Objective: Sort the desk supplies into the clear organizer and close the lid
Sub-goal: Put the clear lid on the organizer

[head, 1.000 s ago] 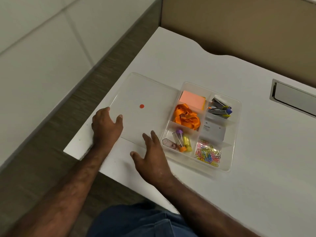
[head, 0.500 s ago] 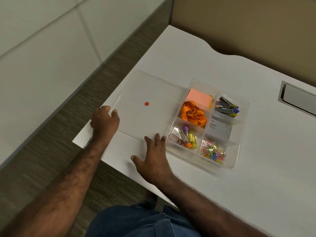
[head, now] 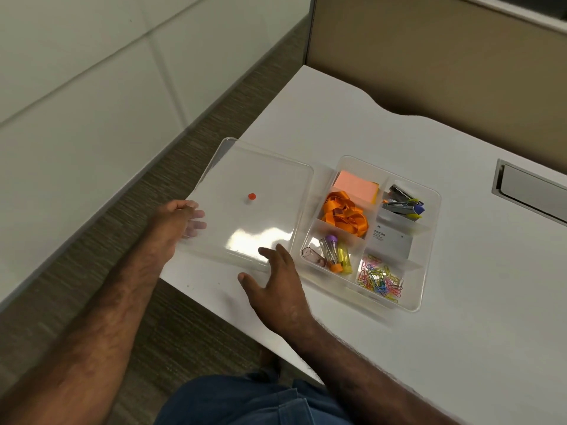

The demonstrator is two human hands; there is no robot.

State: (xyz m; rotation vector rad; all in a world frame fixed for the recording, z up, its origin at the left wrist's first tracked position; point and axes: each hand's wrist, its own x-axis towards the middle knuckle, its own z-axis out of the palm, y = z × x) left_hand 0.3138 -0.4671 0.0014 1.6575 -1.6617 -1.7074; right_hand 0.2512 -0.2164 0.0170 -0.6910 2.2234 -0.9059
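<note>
The clear organizer (head: 430, 240) sits open on the white desk (head: 460, 302). Its compartments hold a pink sticky pad (head: 356, 185), an orange ribbon (head: 345, 214), metal clips (head: 402, 204), a white card box (head: 391, 242), small coloured tubes (head: 336, 254) and coloured paper clips (head: 379, 279). The clear lid (head: 270, 179) with a red dot (head: 252, 196) lies to the left of the organizer, its left side raised. My left hand (head: 175, 217) grips the lid's left edge, its fingers showing through the plastic. My right hand (head: 276, 289) touches the lid's near edge with straight fingers.
The desk's left edge runs close under the lid, with carpet floor (head: 138, 234) beyond it. A metal cable slot (head: 530, 191) is set into the desk at the right. A beige partition (head: 429, 56) stands behind the desk.
My left hand has slid its fingers under the lid's left edge, and that side has lifted off the desk. My right hand has stayed at the near edge.
</note>
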